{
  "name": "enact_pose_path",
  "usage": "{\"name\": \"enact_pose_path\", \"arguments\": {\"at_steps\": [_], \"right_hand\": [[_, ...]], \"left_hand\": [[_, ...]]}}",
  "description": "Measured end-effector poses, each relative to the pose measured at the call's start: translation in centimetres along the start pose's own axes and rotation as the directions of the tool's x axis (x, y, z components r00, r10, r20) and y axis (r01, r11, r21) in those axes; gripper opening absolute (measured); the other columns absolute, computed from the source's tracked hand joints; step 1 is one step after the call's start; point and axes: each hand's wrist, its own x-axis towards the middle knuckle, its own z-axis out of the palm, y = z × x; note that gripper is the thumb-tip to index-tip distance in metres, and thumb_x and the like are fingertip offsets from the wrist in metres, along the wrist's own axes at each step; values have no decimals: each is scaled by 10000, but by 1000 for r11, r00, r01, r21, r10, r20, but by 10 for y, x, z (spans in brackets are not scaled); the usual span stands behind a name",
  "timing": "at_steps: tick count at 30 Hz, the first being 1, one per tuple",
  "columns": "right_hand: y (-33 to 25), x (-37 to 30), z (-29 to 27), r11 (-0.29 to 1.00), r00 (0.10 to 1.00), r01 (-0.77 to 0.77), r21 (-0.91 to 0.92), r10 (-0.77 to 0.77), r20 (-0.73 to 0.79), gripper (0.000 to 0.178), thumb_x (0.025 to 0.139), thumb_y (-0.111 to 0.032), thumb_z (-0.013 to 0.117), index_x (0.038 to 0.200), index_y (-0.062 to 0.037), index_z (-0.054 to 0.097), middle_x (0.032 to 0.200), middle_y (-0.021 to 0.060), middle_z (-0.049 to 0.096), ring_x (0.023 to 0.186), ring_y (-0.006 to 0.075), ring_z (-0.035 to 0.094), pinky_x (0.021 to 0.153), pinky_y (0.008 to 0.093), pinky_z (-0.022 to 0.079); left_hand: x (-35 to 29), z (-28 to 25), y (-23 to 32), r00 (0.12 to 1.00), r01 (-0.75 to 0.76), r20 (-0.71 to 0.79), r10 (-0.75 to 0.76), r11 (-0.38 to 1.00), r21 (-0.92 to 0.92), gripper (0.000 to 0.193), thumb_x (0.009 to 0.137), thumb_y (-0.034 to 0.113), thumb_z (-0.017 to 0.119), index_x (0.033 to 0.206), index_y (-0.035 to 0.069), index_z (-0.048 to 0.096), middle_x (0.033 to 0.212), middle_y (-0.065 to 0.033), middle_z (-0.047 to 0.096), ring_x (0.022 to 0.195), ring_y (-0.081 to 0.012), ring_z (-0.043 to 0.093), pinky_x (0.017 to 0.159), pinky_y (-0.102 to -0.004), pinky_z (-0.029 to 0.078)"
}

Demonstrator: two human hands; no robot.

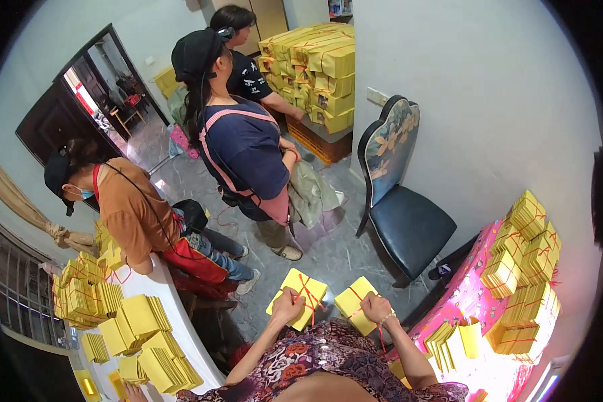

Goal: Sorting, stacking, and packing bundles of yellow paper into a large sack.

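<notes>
My left hand (287,307) is closed on a bundle of yellow paper (317,287) tied crosswise with red string, the string's knot and loose ends lying on top. Beside it, a second red-tied yellow paper bundle (349,299) is gripped by my right hand (377,308), closed at its upper right edge. A small gap separates the two bundles, which I hold in front of my body. My fingertips are partly hidden, so whether they pinch the string too I cannot make out.
Loose yellow stacks cover the white table (204,365) at left; another person's hand (135,392) reaches there. More bundles lie on the pink-covered table (430,315) at right. A dark chair (412,231) stands ahead. Three people stand beyond, near a tall bundle pile (315,60).
</notes>
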Motion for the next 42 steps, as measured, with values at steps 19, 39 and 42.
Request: {"name": "enact_pose_path", "arguments": {"at_steps": [19,39,42], "right_hand": [[-1,-8,0,998,996,-14,55,19,-90,250,809,-295,508,838,-50,549,722,182,617,701,364,607,650,445,478],[12,-20,3,992,977,14,128,14,-213,192,805,-234,533,826,-47,498,702,155,592,684,337,596,601,424,468],[29,-22,13,978,973,50,202,-2,-229,190,798,-227,547,840,-50,491,713,153,595,682,329,599,603,420,472]], "left_hand": [[9,5,-7,999,-37,27,36,997,66,368,768,364,615,923,36,551,762,-104,618,699,-236,612,646,-338,475],[24,15,-8,992,-93,70,102,989,-116,261,790,291,626,846,46,552,659,-46,582,590,-144,551,570,-281,448],[23,17,-7,991,-71,107,84,991,-114,258,796,289,620,845,43,556,661,-45,584,589,-138,550,572,-280,449]]}}
